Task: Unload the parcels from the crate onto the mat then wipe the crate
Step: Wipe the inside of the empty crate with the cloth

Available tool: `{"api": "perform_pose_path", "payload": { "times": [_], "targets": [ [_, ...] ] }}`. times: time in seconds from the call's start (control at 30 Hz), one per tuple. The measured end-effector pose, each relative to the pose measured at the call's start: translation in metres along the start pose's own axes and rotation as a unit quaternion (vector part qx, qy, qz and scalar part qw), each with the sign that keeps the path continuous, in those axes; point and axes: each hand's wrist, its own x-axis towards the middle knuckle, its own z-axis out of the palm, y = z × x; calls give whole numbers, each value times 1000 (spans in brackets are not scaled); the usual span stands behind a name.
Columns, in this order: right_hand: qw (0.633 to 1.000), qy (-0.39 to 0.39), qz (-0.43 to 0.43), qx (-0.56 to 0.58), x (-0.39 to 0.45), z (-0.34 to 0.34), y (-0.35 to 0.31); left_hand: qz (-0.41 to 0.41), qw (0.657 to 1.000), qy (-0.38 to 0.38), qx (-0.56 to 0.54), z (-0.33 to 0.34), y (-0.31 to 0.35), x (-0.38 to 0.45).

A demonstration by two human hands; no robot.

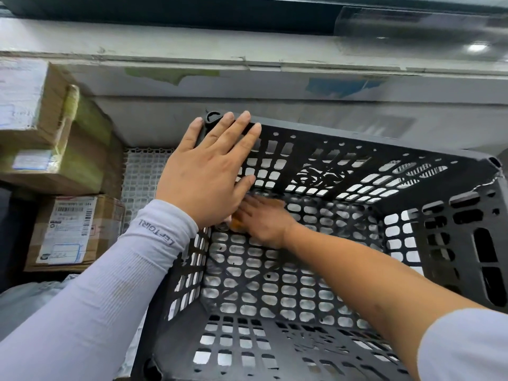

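Note:
The black perforated crate (357,144) fills the centre and right of the head view, and no parcels show inside it. My left hand (203,174) rests flat with straight fingers on the crate's far left corner. My right hand (264,218) reaches down inside to the far left of the crate floor. It is blurred, its fingers look extended, and it presses a small orange cloth (235,224) that is mostly hidden under it. Labelled cardboard parcels (74,232) are stacked at the left beside the white lattice mat (143,174).
More cardboard boxes (35,105) are piled at the upper left, and a grey plastic bag parcel (27,298) lies at the lower left. A pale wall ledge (302,78) runs close behind the crate. The crate's right rim looks cracked near its far right corner (492,182).

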Motion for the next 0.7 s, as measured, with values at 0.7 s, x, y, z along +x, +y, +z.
{"api": "perform_pose_path", "payload": {
  "times": [0.7],
  "targets": [
    [992,-67,46,98,-30,23,-56,-4,1000,-19,-7,-4,0,1]
  ]
}}
